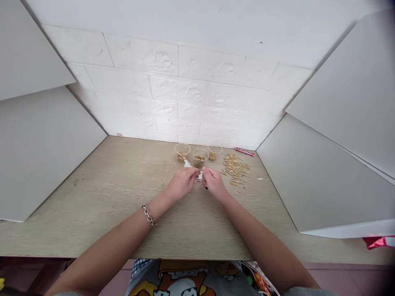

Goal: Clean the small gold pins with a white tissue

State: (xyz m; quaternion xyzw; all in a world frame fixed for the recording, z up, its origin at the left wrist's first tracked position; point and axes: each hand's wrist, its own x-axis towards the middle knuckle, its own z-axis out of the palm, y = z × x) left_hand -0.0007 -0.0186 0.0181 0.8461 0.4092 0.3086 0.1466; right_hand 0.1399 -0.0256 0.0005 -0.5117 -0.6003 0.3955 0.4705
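My left hand and my right hand meet over the middle of the wooden table. Both are pinched on a small white piece held between them; what it is I cannot make out. Another white scrap lies just behind my left hand. A chain bracelet is on my left wrist. Just beyond the hands stand three small clear cups with brownish-gold bits inside. A heap of thin gold sticks lies to the right of my right hand.
A red-and-white pen-like object lies by the white brick wall at the back right. White panels close in the table on both sides. Something red shows at the right edge.
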